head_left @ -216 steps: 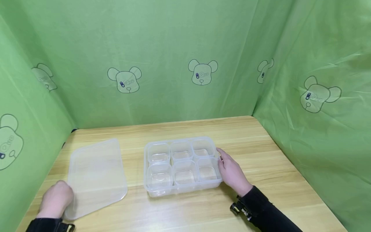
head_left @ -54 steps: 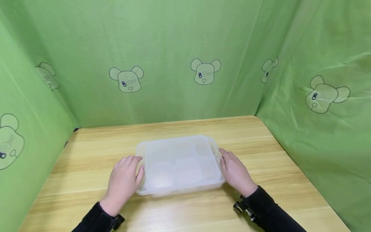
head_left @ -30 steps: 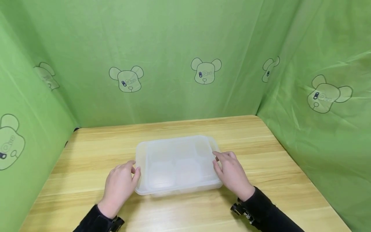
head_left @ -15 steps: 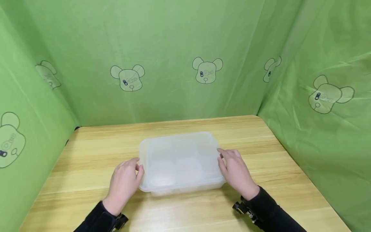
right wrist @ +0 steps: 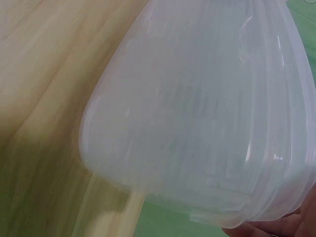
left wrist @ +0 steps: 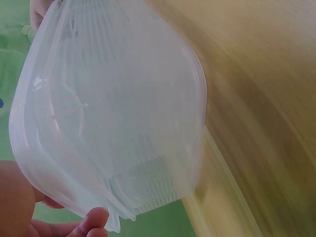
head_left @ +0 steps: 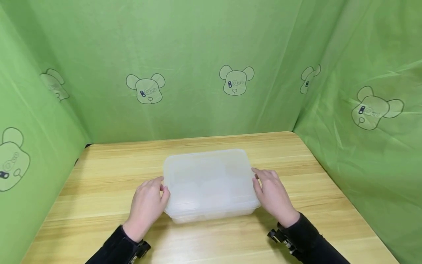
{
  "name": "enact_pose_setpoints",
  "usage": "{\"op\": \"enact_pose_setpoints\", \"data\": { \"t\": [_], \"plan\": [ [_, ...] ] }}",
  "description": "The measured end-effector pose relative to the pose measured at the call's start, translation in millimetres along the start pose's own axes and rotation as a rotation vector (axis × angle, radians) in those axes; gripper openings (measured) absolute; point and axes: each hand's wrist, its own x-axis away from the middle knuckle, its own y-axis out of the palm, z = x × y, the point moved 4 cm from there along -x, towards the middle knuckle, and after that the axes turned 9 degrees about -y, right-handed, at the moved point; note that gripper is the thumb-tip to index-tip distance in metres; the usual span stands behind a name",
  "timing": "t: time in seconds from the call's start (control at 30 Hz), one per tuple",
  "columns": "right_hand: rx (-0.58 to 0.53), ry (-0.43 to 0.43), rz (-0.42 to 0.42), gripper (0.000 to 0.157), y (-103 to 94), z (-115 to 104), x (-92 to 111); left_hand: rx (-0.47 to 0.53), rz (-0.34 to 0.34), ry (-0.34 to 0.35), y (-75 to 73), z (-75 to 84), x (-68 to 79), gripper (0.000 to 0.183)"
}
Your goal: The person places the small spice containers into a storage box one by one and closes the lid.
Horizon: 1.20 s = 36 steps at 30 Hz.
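A frosted, see-through lid (head_left: pixel 209 179) lies over a clear plastic food container (head_left: pixel 214 216) on the table, covering its opening. The small inner boxes only show faintly through it. My left hand (head_left: pixel 148 201) pinches the lid's left edge, thumb on top. In the left wrist view the fingertips (left wrist: pixel 96 217) curl under the lid's rim, beside the container's ribbed wall (left wrist: pixel 133 98). At the opposite side my right hand (head_left: pixel 273 192) pinches the lid's right edge. The right wrist view shows those fingers (right wrist: pixel 281 227) at the rim's corner, partly cut off by the frame.
The wood-grain table (head_left: pixel 112 165) extends around the container on all sides. Green cloth (head_left: pixel 197 117) printed with bear heads encloses it at the back, left and right. Black sleeves with small wrist cameras (head_left: pixel 280 236) cover both forearms.
The lid, first flat on the table at left, came over the container by the left hand. Since then the right hand took its edge and the lid has shifted right, lining up with the container.
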Motion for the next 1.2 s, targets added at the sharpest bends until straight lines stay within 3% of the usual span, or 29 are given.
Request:
{"op": "enact_pose_setpoints", "data": {
  "t": [0.33,0.9,1.2],
  "plan": [
    [0.0,0.002,0.003,0.032,-0.4,4.3,0.5,-0.002,-0.003,-0.001,2.0,1.5,-0.1,0.032],
    [0.016,0.044,-0.057,0.035,7.1,13.6,0.5,-0.026,-0.079,-0.089,9.7,0.4,1.6,0.037],
    [0.019,0.047,-0.043,0.032,9.8,13.1,0.1,-0.014,-0.053,-0.092,10.5,3.0,2.8,0.036]
  ]
}}
